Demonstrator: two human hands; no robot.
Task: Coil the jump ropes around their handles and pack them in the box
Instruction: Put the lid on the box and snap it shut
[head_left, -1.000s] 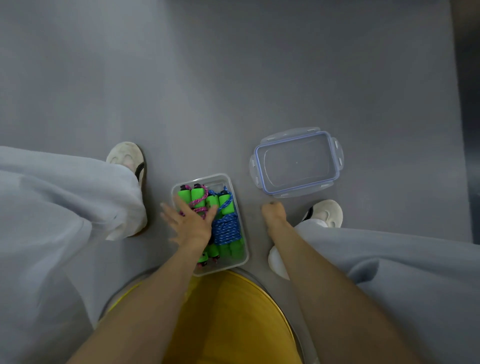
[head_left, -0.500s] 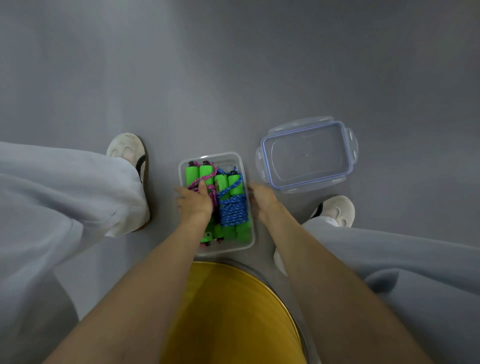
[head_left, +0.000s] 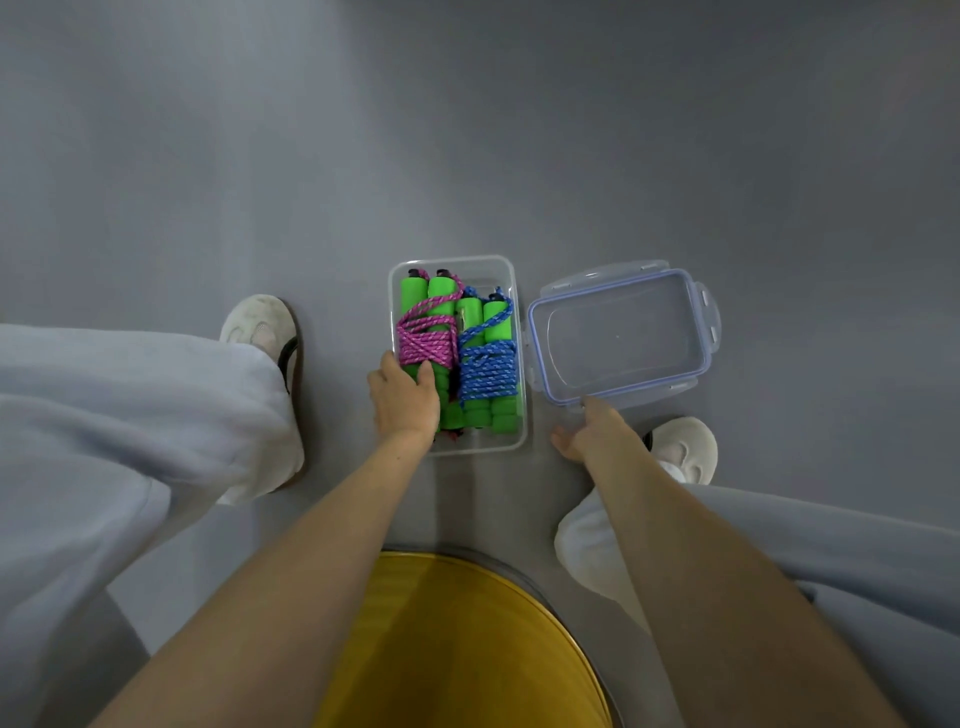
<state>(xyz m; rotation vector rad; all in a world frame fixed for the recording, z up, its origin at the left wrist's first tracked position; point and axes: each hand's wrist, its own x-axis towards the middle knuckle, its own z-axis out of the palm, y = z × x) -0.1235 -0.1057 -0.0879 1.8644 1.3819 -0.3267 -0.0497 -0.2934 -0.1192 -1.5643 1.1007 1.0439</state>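
Observation:
A clear plastic box (head_left: 451, 259) stands on the grey floor between my feet. Inside lie two coiled jump ropes with green foam handles: a pink rope (head_left: 426, 340) on the left and a blue rope (head_left: 488, 366) on the right. My left hand (head_left: 405, 402) grips the box's near left wall, with the thumb inside against a green handle. Just right of the box, the clear lid (head_left: 618, 338) with a blue seal lies upside down. My right hand (head_left: 592, 428) is spread, its fingertips touching the lid's near edge.
My feet in white slippers (head_left: 262, 325) (head_left: 685, 447) flank the box and lid, with wide grey trouser legs (head_left: 130, 415) on both sides. A round yellow stool seat (head_left: 457, 644) sits below me. Bare grey floor (head_left: 467, 130) stretches beyond the box.
My right hand has left the box's right side and moved right to the lid's near edge. My left hand slid back toward the box's near left corner, uncovering the pink rope.

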